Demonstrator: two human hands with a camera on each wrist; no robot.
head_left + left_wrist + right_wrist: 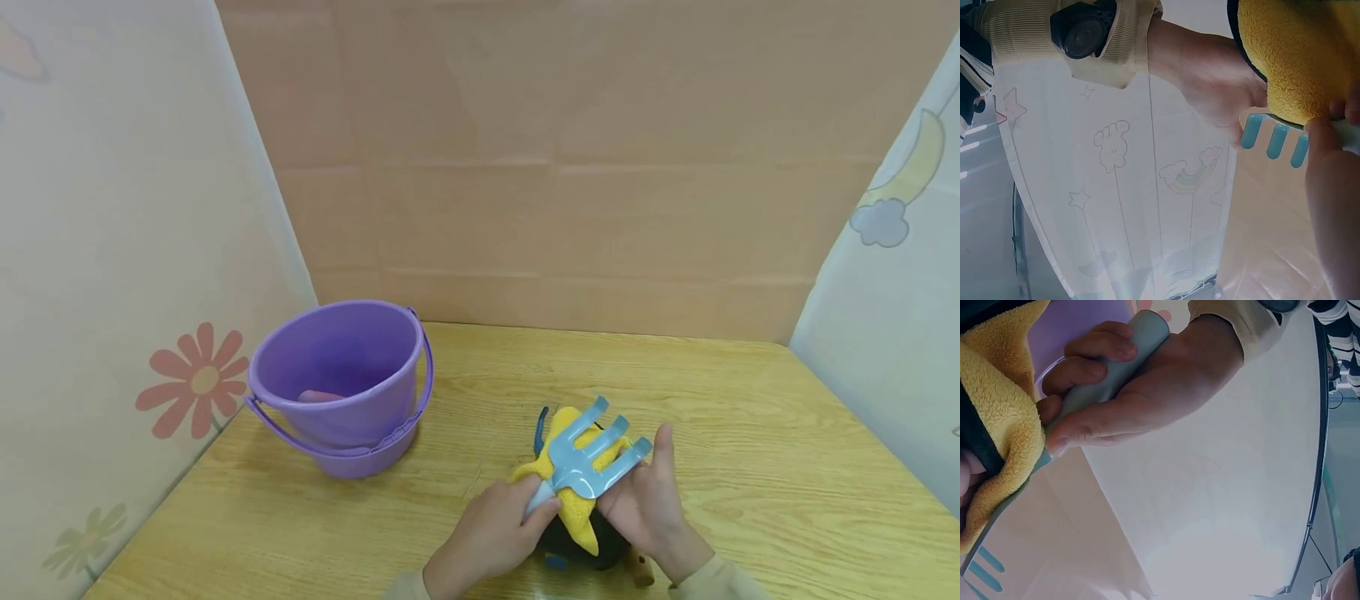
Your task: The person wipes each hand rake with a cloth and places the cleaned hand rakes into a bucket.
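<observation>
My left hand grips the pale handle of a light-blue hand fork, its tines pointing up and right. A fluffy yellow cloth with a dark edge lies against the underside of the fork. Beneath it, my right hand supports the cloth, palm facing the fork and thumb standing straight up. The cloth hides the right fingers, so I cannot tell how they are bent. In the left wrist view the blue tines stick out past the cloth, near the right thumb.
A purple bucket with a purple handle stands at the left, with a pinkish thing inside. Under the hands is a dark rounded thing. A blue hooked piece and a brown wooden end show around the cloth.
</observation>
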